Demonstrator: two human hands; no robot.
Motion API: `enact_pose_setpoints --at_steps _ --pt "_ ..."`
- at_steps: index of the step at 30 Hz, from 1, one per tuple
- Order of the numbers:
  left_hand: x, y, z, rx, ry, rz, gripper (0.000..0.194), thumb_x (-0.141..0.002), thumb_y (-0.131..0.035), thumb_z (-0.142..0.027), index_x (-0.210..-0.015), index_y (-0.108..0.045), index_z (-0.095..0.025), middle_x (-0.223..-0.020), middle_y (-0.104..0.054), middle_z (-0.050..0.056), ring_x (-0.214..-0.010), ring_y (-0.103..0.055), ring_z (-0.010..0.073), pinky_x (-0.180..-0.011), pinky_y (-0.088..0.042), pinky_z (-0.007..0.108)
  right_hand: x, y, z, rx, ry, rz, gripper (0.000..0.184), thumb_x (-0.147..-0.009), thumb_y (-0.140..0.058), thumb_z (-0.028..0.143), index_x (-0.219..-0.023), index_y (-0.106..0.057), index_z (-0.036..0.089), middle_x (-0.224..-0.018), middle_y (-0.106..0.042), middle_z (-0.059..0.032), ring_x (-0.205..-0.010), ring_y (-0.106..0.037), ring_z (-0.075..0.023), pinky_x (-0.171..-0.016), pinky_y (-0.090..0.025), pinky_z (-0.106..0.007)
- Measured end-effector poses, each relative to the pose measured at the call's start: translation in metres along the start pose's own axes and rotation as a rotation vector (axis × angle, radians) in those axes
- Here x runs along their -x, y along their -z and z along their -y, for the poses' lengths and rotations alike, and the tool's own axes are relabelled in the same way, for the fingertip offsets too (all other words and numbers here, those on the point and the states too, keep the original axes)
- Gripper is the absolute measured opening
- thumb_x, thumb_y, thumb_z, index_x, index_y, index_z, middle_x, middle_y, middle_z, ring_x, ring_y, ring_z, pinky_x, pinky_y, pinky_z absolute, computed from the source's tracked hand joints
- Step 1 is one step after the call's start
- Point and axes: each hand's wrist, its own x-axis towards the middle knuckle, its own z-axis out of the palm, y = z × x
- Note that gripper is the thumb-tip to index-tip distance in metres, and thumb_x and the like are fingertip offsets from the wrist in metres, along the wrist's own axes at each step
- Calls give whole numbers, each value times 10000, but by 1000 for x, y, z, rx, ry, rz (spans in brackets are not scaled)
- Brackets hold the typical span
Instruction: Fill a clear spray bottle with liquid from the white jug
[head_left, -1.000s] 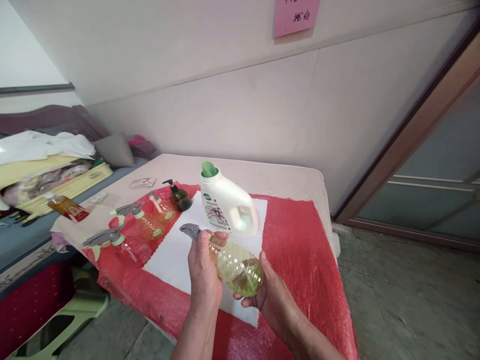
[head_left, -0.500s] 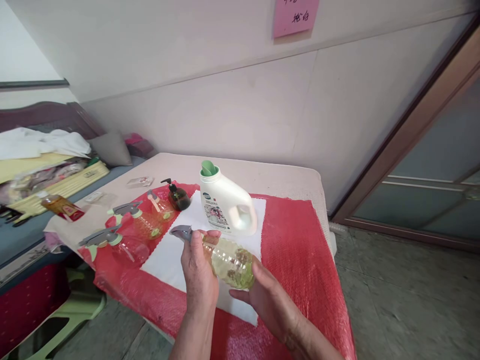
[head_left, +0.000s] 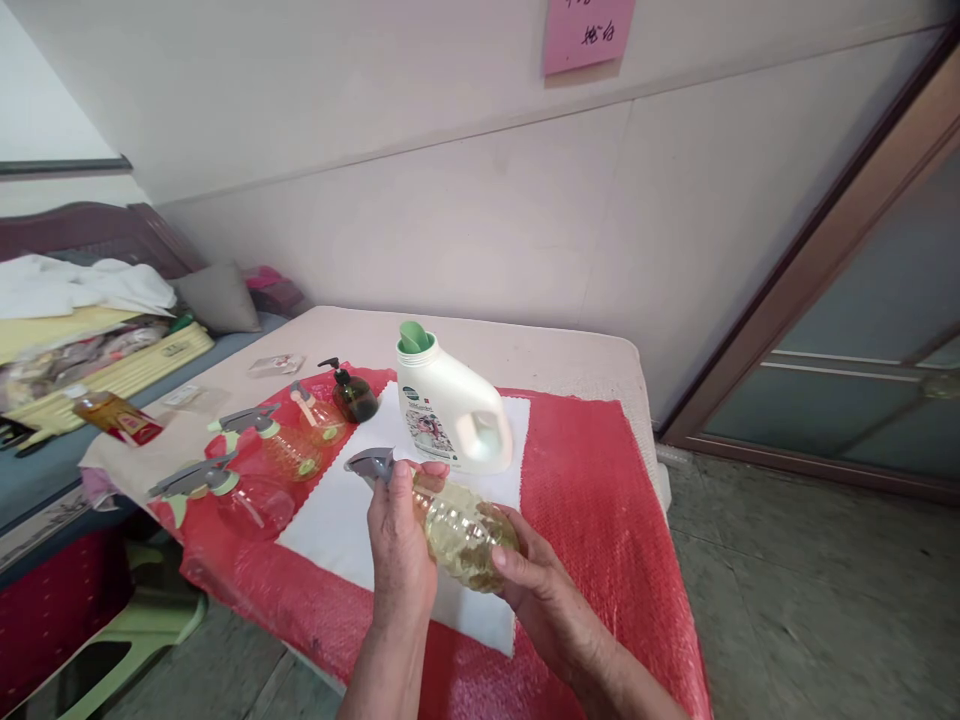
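Note:
Both my hands hold a see-through, yellowish ribbed bottle [head_left: 461, 530] tilted on its side above a white cloth [head_left: 341, 510]. At its left end sticks out a grey, spout-like top [head_left: 373, 463]. My left hand [head_left: 401, 525] is wrapped round the neck end, with the thumb on top. Around the base curls my right hand [head_left: 536, 575], its thumb across the side. Just behind, a white detergent jug [head_left: 454, 410] stands upright on the cloth, a green spout [head_left: 414, 338] showing in its uncapped mouth.
Left of the cloth, several clear bottles with grey and green trigger heads, among them a pink spray bottle [head_left: 259, 503], lie near a dark pump bottle [head_left: 355, 397]. Red plastic sheeting [head_left: 592, 520] covers the table. An amber bottle [head_left: 116, 415] lies far left; a green stool [head_left: 150, 610] stands below.
The right hand has shifted its grip: its thumb now lies over the bottle's near side. The bottle has turned a little and moved slightly right and down.

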Motion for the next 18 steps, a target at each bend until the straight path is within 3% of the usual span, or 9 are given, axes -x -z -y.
enact_pose_setpoints --at_steps 3,6,8,10,13,15,18 --pt "-1 2 1 -12 18 3 382 -823 -625 -531 -879 -606 -154 -848 -707 85 -811 -670 220 -677 -505 297 -1 5 -7 -18 -29 -27 447 -727 -761 449 -1080 -654 196 -1066 -697 -77 -874 -647 -193 -759 -488 -305" --pt "-4 4 3 -37 31 7 383 -818 -634 -526 -883 -634 -148 -860 -707 83 -819 -668 224 -658 -499 292 -4 9 -13 -8 -81 -34 460 -788 -671 549 -1080 -663 193 -1011 -711 -80 -749 -642 -163 -608 -474 -259" --pt "-6 7 5 -59 33 21 382 -830 -618 -526 -889 -642 -150 -875 -707 83 -814 -665 222 -651 -495 292 -5 9 -11 25 -110 -1 484 -821 -621 560 -1137 -650 194 -1074 -706 -95 -822 -664 -192 -663 -506 -295" --pt "-7 10 6 -108 13 39 385 -855 -584 -534 -896 -645 -156 -884 -707 78 -807 -659 212 -678 -494 298 -4 9 -5 114 -85 23 477 -841 -609 520 -1199 -621 205 -1194 -674 -102 -1007 -653 -238 -841 -512 -371" --pt "-6 11 7 -293 -73 78 389 -875 -558 -541 -876 -650 -164 -879 -709 70 -829 -650 203 -774 -483 315 -2 13 -1 450 62 -71 549 -799 -680 462 -1287 -553 246 -1374 -572 -89 -1251 -527 -275 -1051 -405 -448" --pt "-2 8 7 -411 -135 111 383 -877 -560 -538 -874 -652 -167 -890 -712 72 -880 -648 211 -838 -468 328 0 18 -5 746 231 -144 658 -754 -727 421 -1345 -489 261 -1427 -519 -95 -1306 -473 -297 -1083 -379 -487" --pt "6 1 9 -466 -164 181 393 -883 -545 -537 -929 -656 -163 -928 -719 90 -944 -651 233 -870 -466 348 -1 25 -18 1157 551 -201 742 -733 -734 331 -1398 -415 250 -1382 -538 -126 -1260 -508 -330 -1039 -425 -534"
